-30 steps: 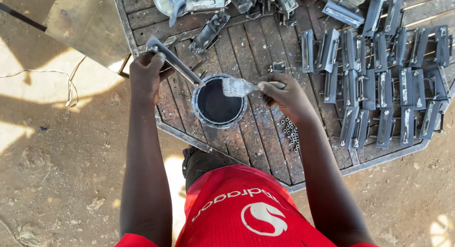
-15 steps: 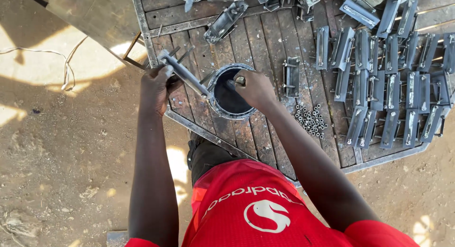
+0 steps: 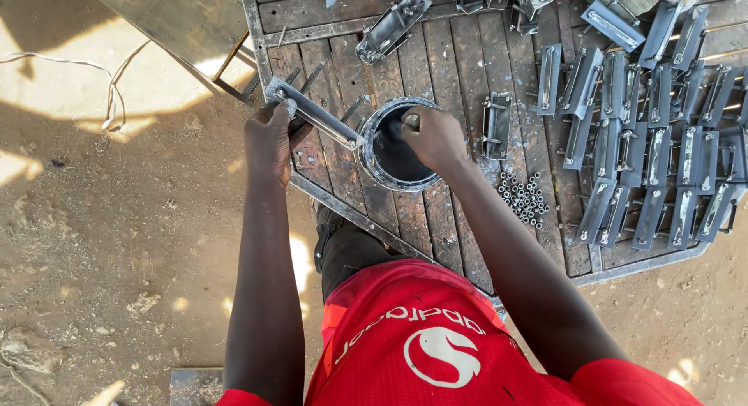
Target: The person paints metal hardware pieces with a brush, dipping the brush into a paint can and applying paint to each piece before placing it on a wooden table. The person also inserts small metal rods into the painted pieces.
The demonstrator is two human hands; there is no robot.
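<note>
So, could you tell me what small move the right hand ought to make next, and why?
Probably lift the right hand out of the round tin of dark paint and carry whatever it holds to the long metal bracket. That hand is dipped into the tin, while the left hand holds the bracket's end in its grip, angled over the tin's rim, seemingly ready for coating.

right of frame: rows of grey metal brackets [image 3: 662,164]
centre right: pile of small nuts [image 3: 523,199]
upper left: white cable [image 3: 109,94] on dirt
</note>
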